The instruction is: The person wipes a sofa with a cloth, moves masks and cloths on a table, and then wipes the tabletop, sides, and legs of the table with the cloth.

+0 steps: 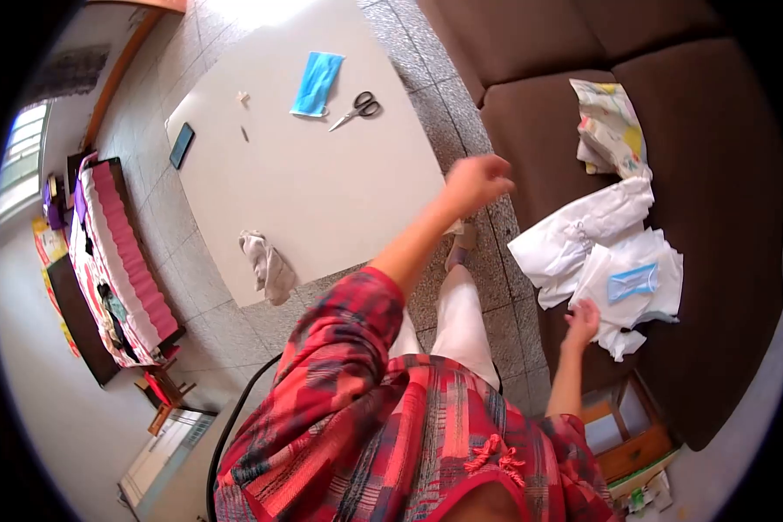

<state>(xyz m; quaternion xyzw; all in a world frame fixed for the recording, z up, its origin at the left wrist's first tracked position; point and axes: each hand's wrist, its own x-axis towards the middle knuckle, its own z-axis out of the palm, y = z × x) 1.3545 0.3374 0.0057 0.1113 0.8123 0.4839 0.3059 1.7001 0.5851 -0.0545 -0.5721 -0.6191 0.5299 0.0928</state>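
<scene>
My left hand (478, 184) is raised over the right edge of the pale table (348, 191), its fingers curled in, with nothing visible in them. My right hand (583, 322) is at the lower left edge of a pile of white sheets (590, 277) on the brown sofa (705, 157), its fingers slightly apart. On the pile lies a small blue-and-white mask (632, 283). A white cloth-like piece (574, 228) lies above it, near a patterned bag (613, 126). The table holds a blue mask (317, 83) and black-handled scissors (357, 110).
A phone (182, 145) lies at the table's left edge, and a crumpled greyish cloth (268, 268) at its near edge. Two small items lie between phone and mask. My legs (464, 317) are between table and sofa. A wooden piece of furniture (631, 444) stands at the lower right.
</scene>
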